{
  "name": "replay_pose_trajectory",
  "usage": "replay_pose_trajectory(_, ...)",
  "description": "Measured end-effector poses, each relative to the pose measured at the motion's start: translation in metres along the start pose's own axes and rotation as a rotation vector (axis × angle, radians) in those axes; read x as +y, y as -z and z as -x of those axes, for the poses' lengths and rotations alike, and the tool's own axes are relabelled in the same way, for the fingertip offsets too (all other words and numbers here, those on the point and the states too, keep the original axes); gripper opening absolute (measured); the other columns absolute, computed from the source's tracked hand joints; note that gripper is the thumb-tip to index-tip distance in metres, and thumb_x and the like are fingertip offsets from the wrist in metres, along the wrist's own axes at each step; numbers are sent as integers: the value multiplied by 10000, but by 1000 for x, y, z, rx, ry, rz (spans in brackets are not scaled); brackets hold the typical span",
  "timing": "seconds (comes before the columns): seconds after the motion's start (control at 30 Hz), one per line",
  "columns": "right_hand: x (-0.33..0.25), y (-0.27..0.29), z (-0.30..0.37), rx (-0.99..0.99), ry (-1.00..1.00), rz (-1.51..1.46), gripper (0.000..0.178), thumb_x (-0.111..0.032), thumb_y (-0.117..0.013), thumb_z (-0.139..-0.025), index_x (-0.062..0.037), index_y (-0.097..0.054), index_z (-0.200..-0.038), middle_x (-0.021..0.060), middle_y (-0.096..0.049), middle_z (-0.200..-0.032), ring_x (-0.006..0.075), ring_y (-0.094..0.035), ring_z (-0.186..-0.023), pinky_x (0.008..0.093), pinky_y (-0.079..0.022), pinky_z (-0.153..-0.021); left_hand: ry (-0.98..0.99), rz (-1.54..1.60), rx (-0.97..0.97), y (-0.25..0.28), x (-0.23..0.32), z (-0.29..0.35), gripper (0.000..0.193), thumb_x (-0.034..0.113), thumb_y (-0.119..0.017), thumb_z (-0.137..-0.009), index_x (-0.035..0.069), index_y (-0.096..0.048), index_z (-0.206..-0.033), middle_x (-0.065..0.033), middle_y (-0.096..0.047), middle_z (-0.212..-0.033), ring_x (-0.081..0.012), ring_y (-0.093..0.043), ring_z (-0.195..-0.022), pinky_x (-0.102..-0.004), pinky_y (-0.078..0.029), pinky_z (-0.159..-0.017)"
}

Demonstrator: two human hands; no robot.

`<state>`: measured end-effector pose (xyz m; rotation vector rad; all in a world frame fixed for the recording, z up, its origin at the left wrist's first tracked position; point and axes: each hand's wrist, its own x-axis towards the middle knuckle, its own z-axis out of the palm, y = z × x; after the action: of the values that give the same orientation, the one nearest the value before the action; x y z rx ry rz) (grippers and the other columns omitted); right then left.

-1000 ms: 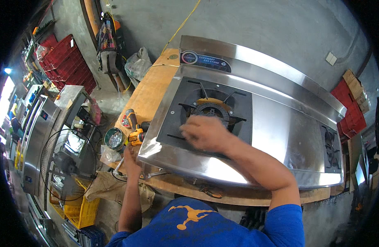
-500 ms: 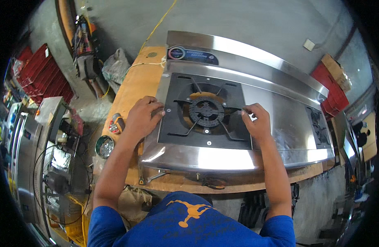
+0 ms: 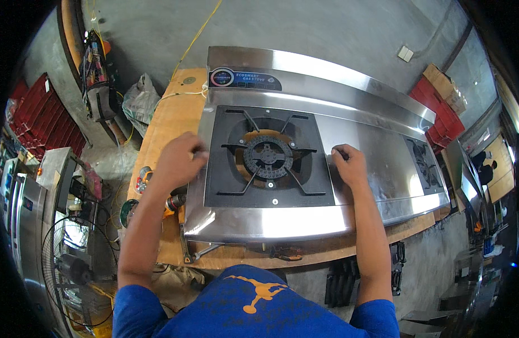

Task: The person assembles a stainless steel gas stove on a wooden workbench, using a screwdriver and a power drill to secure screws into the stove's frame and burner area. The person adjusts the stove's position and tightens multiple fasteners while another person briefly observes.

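Stainless steel gas stove (image 3: 361, 163) lies on wooden workbench (image 3: 169, 121), concrete floor (image 3: 327, 28) around; left hand (image 3: 178, 160) and right hand (image 3: 348, 164), fingers curled, grip black square burner plate (image 3: 269, 158) edges.

Red crates (image 3: 37, 121), stacked, far left | standing fan (image 3: 73, 256), lower left | yellow cable (image 3: 194, 39) across concrete floor | pliers (image 3: 285, 254) at wooden bench (image 3: 169, 121) front edge | cardboard box (image 3: 446, 84), upper right

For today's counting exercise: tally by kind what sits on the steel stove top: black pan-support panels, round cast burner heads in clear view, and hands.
Black pan-support panels: 2
Round burner heads: 1
Hands, left and right: 2
Total: 5
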<state>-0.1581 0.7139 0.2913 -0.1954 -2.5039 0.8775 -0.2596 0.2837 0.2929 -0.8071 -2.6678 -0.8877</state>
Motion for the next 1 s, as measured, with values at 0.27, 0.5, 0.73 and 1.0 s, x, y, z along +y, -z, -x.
replay_pose_trajectory(0.27,7,6,-8,16,-6,21,222,-205,-676,-892,-14,-749,-977,167,-738,-837,247,-716,-762,346,-543,-723,678,-48,-91,-78,-104,175,171,150,-639,-890,10,-704,-966,-238,-700,-911,-418,-683,-877,-474,-524,-774)
replay_pose_trajectory(0.5,25,-24,-21,-16,-125,-24,247,-153,-654,-816,-2,-737,-993,198,-732,-924,307,-707,-830,408,-562,-771,613,99,47,-144,-179,240,329,285,-642,-902,27,-711,-1095,-154,-748,-967,-308,-712,-862,-424,-545,-762)
replay_pose_trajectory(0.73,41,-17,-21,29,-41,53,246,-288,-653,-855,-90,-751,-965,178,-734,-944,375,-695,-904,449,-555,-827,424,47,127,-170,-156,160,318,254,-646,-913,14,-697,-1114,-162,-734,-996,-309,-697,-885,-423,-538,-789)
replay_pose_trajectory(1.0,52,-23,-23,140,-59,79,198,-256,-655,-814,-89,-731,-889,203,-709,-892,406,-670,-895,482,-544,-814,365,7,167,-152,-86,137,307,219,-650,-925,-2,-680,-1136,-171,-719,-1030,-310,-680,-911,-421,-529,-821)
